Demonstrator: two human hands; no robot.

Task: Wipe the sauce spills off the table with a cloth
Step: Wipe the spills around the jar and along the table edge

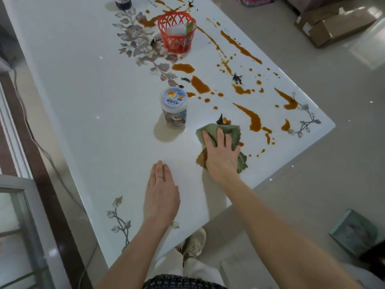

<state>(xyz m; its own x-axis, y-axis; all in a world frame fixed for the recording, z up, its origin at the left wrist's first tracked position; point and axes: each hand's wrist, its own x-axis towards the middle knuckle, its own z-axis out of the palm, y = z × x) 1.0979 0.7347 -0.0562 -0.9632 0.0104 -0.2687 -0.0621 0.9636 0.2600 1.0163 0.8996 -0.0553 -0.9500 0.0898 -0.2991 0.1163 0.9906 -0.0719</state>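
Green cloth [231, 138] lay on the white desk [87, 97] near its right edge, amid orange sauce spills [253, 118]; my right hand [221, 155] pressed it flat, grip spread; my left hand [162, 192] rested flat beside, fingers together, holding nothing.

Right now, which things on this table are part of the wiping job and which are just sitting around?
Part of the job: green cloth under the right hand; sauce spills; table.
Just sitting around: clear jar; red basket; dark bottle; cardboard boxes on the floor.
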